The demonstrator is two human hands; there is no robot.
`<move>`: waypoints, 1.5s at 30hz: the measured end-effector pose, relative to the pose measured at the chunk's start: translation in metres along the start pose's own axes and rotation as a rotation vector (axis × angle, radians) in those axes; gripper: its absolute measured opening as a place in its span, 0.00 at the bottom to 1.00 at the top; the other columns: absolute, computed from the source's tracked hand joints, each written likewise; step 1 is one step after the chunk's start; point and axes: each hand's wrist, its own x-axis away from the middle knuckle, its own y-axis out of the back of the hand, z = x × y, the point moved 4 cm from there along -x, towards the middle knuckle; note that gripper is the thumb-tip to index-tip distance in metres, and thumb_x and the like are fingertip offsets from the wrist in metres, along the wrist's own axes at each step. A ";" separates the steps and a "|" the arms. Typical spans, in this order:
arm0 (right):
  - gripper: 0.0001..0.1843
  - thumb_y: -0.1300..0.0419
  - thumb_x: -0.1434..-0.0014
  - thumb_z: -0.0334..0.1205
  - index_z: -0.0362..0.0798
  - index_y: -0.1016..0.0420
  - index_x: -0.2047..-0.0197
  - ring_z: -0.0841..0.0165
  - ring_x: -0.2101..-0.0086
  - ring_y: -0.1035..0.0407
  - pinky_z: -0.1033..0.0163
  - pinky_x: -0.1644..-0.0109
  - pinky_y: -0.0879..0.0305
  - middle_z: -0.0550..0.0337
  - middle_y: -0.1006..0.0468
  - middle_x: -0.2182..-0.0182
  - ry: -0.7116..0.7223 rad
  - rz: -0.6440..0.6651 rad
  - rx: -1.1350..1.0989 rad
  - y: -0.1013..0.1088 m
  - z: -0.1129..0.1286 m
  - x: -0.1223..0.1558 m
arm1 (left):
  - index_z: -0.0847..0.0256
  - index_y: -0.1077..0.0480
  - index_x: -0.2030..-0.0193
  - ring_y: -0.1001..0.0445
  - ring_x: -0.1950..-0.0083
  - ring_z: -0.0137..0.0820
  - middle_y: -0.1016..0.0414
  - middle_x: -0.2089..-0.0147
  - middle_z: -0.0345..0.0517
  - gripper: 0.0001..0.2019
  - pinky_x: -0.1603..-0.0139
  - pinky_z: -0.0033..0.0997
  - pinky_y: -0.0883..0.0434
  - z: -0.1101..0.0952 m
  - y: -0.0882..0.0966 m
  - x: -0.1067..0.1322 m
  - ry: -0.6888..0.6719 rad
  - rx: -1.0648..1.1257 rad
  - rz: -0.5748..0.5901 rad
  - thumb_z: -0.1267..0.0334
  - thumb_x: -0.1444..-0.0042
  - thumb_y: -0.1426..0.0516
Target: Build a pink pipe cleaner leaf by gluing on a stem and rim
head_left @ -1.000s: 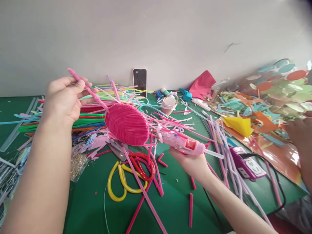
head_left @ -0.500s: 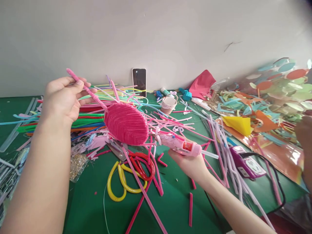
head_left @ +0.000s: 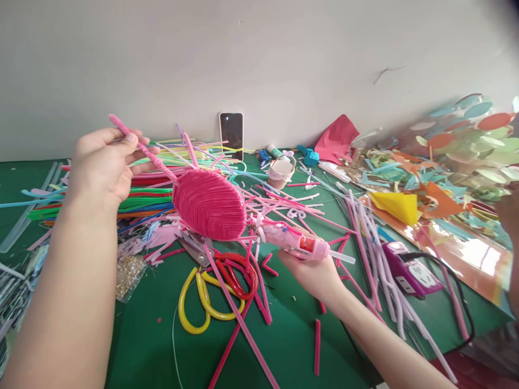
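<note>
Between the fingers of my left hand is the thin fuzzy stem of a pink paddle-shaped piece, its broad oval face covered in rows of pipe cleaner. The piece is held tilted above the table. My right hand is wrapped round a pink glue gun with a clear glue stick poking from its back. The gun's nozzle points left, close to the oval's right edge; whether it touches I cannot tell. Below the oval lie scissors with yellow handles and a pair with red handles.
Pipe cleaners in many colours cover the green table. A phone leans on the wall beyond a small bucket. At right are a purple power strip, paper scraps and another person's hand.
My right hand has shifted the glue gun slightly left, nearer the oval. The pink piece in my left hand has hardly moved.
</note>
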 end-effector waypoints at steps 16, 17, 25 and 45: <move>0.13 0.43 0.53 0.37 0.51 0.46 0.78 0.75 0.81 0.48 0.67 0.80 0.53 0.70 0.40 0.83 -0.053 0.037 0.268 -0.002 -0.010 0.004 | 0.66 0.31 0.71 0.23 0.71 0.28 0.29 0.71 0.39 0.13 0.43 0.64 0.29 0.002 -0.001 0.000 0.003 -0.008 -0.005 0.83 0.41 0.50; 0.13 0.43 0.53 0.37 0.52 0.48 0.78 0.75 0.81 0.49 0.67 0.79 0.54 0.70 0.41 0.83 -0.049 0.037 0.292 -0.002 -0.010 0.004 | 0.66 0.31 0.71 0.24 0.71 0.27 0.29 0.71 0.39 0.13 0.44 0.64 0.29 0.002 0.000 0.000 0.004 -0.011 -0.001 0.83 0.41 0.50; 0.08 0.40 0.51 0.38 0.50 0.37 0.74 0.72 0.79 0.41 0.66 0.78 0.48 0.66 0.32 0.79 -0.072 0.093 0.183 -0.006 -0.012 0.007 | 0.66 0.31 0.71 0.25 0.71 0.27 0.29 0.71 0.40 0.13 0.44 0.62 0.28 0.003 0.001 -0.001 -0.007 -0.008 0.010 0.82 0.40 0.50; 0.08 0.41 0.53 0.36 0.50 0.39 0.75 0.73 0.79 0.44 0.66 0.78 0.50 0.68 0.35 0.80 -0.113 0.063 0.178 -0.010 -0.024 0.004 | 0.66 0.30 0.72 0.24 0.69 0.28 0.29 0.71 0.42 0.12 0.44 0.56 0.26 0.002 0.000 0.001 -0.011 0.019 0.009 0.80 0.42 0.48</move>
